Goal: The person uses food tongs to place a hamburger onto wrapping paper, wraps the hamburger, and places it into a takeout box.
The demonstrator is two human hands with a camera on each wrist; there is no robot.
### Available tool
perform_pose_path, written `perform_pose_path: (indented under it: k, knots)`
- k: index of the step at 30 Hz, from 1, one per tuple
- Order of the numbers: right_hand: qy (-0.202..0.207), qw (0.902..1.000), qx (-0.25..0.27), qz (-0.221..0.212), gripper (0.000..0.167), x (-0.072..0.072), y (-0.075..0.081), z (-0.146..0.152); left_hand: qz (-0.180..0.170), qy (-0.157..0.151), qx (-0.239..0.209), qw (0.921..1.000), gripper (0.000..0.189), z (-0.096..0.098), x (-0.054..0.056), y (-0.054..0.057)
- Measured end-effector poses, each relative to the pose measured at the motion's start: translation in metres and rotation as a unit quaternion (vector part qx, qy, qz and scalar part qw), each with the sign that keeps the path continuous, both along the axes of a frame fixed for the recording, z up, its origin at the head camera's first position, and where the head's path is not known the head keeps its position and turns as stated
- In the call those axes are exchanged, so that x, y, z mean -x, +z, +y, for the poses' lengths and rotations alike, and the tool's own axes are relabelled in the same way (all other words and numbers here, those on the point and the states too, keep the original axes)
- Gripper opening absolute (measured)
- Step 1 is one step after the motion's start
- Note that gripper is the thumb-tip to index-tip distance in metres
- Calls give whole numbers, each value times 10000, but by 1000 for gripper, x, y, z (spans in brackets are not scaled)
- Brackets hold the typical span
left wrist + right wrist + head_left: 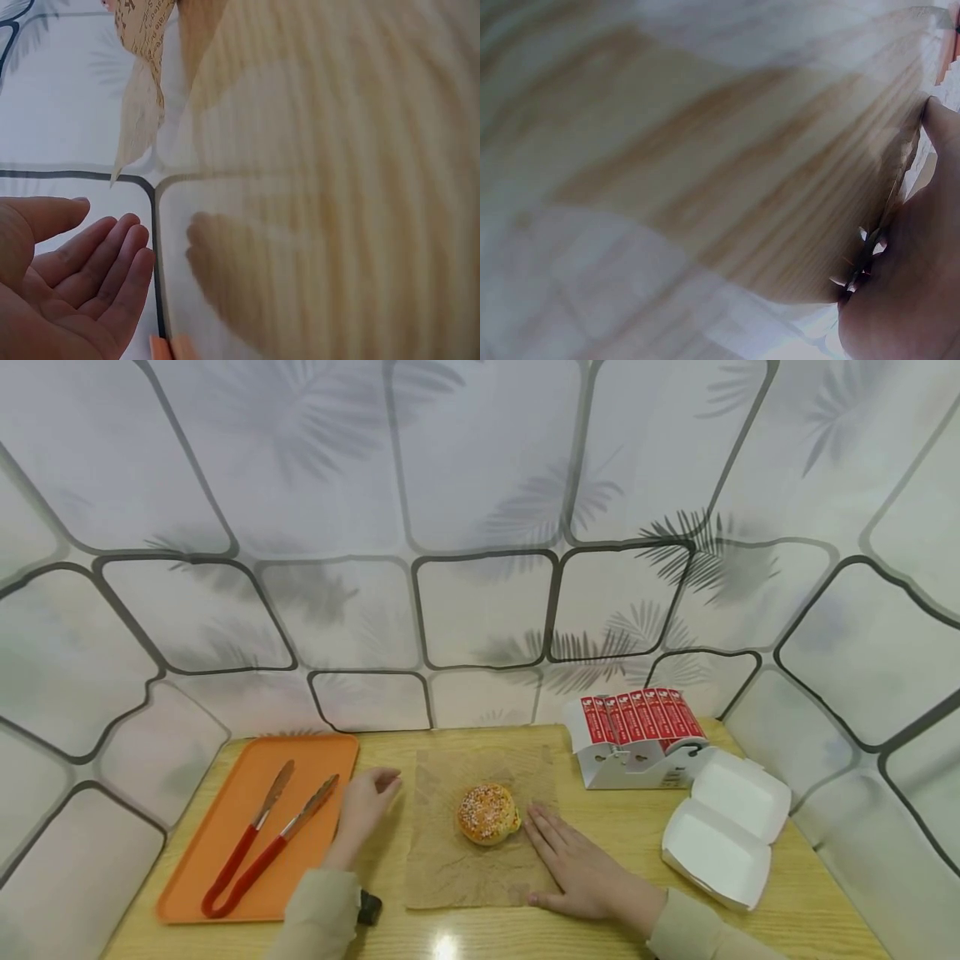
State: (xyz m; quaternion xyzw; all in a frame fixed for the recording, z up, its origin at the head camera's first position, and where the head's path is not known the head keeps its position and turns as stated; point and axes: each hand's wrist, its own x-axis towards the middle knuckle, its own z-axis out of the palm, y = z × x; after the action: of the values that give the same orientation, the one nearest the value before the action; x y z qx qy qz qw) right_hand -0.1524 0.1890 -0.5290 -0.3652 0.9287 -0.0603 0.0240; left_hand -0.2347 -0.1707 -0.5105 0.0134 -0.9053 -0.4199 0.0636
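Note:
A seeded burger (486, 815) sits near the middle of a sheet of brown paper (442, 881) on the wooden table. My right hand (577, 868) rests palm down with fingers straight across the paper's right edge, its fingertips close to the burger. To the left of the paper, between it and the orange tray (300, 752), is my left hand (365, 806), holding nothing. In the left wrist view the left hand (82, 292) shows a bare palm with loosely bent fingers, and a printed corner of the paper (146, 37) stands beyond it.
Red-handled tongs (243, 885) lie on the tray. At the back right stands a white box (637, 768) with several red packets (637, 717) in it. An opened white clamshell container (716, 843) lies at the right. A patterned wall (480, 610) encloses the table's back and sides.

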Motion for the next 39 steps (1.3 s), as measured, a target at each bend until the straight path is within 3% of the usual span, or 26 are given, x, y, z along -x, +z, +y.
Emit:
perform_pose_path:
  k: [5,15,23,32,39]
  knots:
    - [-38,9999,-109,-15,98,-1,0,-1,-329,18,-375,9988,26,7,6,-4]
    - [-17,9999,-27,136,99,-1,-5,2,-348,158,-671,9970,26,23,21,-13]
    - [89,9995,226,222,98,1,-12,3,-650,490,-1764,9810,29,26,25,-14]
    - [-12,9999,83,80,99,0,-2,1,-714,378,-1888,9787,27,30,24,-11]
    - [-63,9999,-81,-71,99,0,1,-1,-661,234,-1727,9825,27,35,25,-12]
